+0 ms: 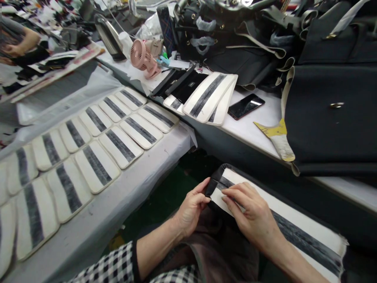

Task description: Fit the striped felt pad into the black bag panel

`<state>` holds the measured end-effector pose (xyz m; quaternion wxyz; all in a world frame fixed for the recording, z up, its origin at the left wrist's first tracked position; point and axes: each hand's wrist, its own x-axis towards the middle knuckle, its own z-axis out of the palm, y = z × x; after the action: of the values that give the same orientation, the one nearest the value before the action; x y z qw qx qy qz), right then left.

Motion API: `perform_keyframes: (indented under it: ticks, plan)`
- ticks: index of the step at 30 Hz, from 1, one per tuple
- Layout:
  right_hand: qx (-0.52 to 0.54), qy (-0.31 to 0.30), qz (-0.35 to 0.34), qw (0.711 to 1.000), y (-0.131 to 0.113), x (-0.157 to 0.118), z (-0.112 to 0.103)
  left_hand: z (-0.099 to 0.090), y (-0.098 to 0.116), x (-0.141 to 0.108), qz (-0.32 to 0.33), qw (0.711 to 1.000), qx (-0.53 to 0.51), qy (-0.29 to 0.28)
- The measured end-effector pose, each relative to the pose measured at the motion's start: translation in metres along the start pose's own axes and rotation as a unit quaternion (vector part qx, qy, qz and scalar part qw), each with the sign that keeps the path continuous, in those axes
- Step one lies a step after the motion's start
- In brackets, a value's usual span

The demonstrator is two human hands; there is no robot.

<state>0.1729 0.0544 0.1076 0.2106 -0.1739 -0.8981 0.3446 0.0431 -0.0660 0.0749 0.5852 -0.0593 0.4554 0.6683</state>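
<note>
A long white panel (297, 196) with a dark stripe lies slantwise over my lap, rounded at its upper left end. Black material (216, 179) folds over that end in gathered pleats. My left hand (191, 208) pinches the black edge there between thumb and fingers. Just above the panel's surface, beside the fold, my right hand (249, 210) has its thumb and fingertips drawn together. What they hold, if anything, is too small to see. The panel's lower right end looks frayed.
Rows of similar striped panels (108, 145) cover the left table. On the right bench are stacked panels (210, 94), a phone (246, 106), a yellow-and-white scraper-shaped piece (278, 137), a pink fan (144, 59) and black bags (335, 114). Another person's arm (25, 43) shows far left.
</note>
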Motion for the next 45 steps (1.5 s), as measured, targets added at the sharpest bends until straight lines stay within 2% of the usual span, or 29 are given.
perform_keyframes:
  ticks: [4, 14, 17, 22, 25, 28, 34, 45]
  plan:
    - [0.012, 0.014, 0.030, 0.999, 0.002, -0.009, 0.010, -0.006, -0.002, -0.001, -0.005, 0.999, -0.024, -0.024]
    - [-0.079, 0.025, 0.005, 0.997, -0.002, -0.011, 0.023, -0.010, -0.001, 0.003, 0.005, 0.999, -0.010, -0.035]
    - [-0.089, -0.023, -0.036, 0.995, 0.000, -0.003, 0.023, -0.011, -0.001, 0.005, 0.006, 0.999, -0.011, -0.039]
    - [-0.082, -0.152, -0.095, 0.980, 0.009, 0.015, 0.015, -0.015, -0.002, 0.006, -0.005, 0.999, -0.012, -0.037]
    - [-0.068, -0.220, -0.110, 0.967, 0.014, 0.026, 0.010, -0.016, 0.000, 0.006, -0.013, 0.999, -0.013, -0.033]
    - [-0.058, -0.258, -0.113, 0.958, 0.016, 0.037, 0.009, -0.016, 0.002, 0.005, -0.021, 0.999, -0.013, -0.025]
    - [-0.017, -0.289, -0.096, 0.952, 0.014, 0.049, 0.012, -0.020, 0.000, 0.006, -0.024, 0.999, -0.016, -0.029]
    - [-0.018, -0.249, 0.030, 0.968, 0.005, 0.047, 0.019, -0.022, -0.001, 0.007, -0.030, 0.998, -0.021, -0.052]
